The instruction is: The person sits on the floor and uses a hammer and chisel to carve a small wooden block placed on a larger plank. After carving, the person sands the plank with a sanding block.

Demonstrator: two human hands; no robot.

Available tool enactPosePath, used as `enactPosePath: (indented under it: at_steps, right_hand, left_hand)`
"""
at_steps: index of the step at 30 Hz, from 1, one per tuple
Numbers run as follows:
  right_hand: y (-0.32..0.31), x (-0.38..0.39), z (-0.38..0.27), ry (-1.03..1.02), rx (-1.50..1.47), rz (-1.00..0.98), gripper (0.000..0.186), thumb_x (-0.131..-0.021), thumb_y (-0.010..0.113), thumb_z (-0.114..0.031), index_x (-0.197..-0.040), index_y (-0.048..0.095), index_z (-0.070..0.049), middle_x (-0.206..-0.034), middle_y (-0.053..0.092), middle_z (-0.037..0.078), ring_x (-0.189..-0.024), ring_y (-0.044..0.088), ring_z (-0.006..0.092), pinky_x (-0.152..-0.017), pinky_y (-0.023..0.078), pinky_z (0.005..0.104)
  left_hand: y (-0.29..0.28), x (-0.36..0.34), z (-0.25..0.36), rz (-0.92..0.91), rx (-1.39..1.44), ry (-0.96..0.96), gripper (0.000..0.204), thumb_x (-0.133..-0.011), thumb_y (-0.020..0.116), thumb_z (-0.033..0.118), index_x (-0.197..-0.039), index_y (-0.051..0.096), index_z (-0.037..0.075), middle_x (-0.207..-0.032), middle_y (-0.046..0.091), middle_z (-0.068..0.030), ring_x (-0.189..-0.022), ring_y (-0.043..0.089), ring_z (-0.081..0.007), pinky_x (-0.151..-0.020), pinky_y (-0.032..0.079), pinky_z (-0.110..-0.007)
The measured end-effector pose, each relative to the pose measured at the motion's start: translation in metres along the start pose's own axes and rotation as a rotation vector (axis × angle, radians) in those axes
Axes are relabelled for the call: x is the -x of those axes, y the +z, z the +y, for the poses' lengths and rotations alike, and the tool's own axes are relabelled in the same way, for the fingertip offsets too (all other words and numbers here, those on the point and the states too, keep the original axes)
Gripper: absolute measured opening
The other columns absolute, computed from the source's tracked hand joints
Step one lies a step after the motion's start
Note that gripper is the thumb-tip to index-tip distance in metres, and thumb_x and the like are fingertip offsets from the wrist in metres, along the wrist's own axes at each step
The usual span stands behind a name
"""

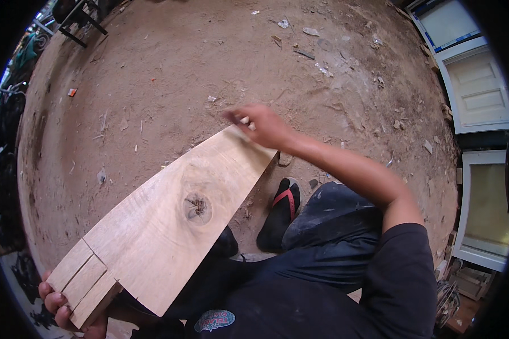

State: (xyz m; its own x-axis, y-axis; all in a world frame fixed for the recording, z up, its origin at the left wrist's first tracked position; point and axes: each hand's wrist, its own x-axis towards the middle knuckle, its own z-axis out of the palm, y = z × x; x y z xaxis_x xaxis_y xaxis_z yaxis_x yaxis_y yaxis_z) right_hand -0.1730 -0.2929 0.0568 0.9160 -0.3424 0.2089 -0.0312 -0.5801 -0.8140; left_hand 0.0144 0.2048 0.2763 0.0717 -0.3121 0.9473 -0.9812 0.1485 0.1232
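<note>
A pale wooden board [147,217] lies slanting across my lap, with a dark round knot [198,208] in its face. Its narrow lower-left end has straight cuts that mark off strips. My left hand [55,302] is wrapped round that narrow end, fingers curled over its edge. At the board's wide far end, my right hand [260,126] is closed, its fingers pinched together and partly smeared by motion. Something small and pale may show between those fingers, but I cannot make out what it is.
The dirt floor [169,85] is strewn with wood chips and scraps. White-framed panels [475,85] lean along the right side. A dark metal stand [76,25] is at the far left. My foot in a red-strapped sandal [285,203] is just right of the board.
</note>
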Motion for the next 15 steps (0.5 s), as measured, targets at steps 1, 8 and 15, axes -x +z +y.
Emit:
enactPosePath:
  at_steps: [1,8,15]
  right_hand:
    - [0.006,0.0,-0.029,-0.133,-0.06,0.017,0.037,-0.092,0.07,-0.013,-0.13,0.069,-0.01,-0.101,0.071,0.016,-0.088,0.069,0.0251,-0.078,0.056,0.0375]
    - [0.024,0.025,-0.067,-0.213,-0.079,-0.033,0.047,-0.087,0.06,-0.002,-0.132,0.069,-0.01,-0.099,0.064,0.016,-0.092,0.065,0.0298,-0.082,0.054,0.0408]
    - [0.011,0.054,0.107,0.384,0.26,0.038,0.035,-0.093,0.057,-0.014,-0.124,0.073,-0.01,-0.102,0.068,0.023,-0.1,0.066,0.0396,-0.09,0.053,0.045]
  left_hand:
    - [-0.001,-0.001,0.0,-0.017,-0.002,0.008,0.076,-0.1,0.013,0.054,-0.116,0.064,0.0,-0.111,0.069,-0.024,-0.117,0.063,-0.0461,-0.107,0.044,-0.065]
    - [-0.003,0.0,0.003,-0.035,-0.02,0.014,0.074,-0.099,0.014,0.053,-0.116,0.064,0.0,-0.109,0.068,-0.024,-0.118,0.062,-0.0454,-0.106,0.045,-0.066]
    - [0.013,-0.001,-0.001,-0.023,0.055,0.023,0.073,-0.098,0.015,0.055,-0.11,0.065,0.003,-0.104,0.068,-0.0222,-0.11,0.065,-0.0412,-0.101,0.048,-0.062]
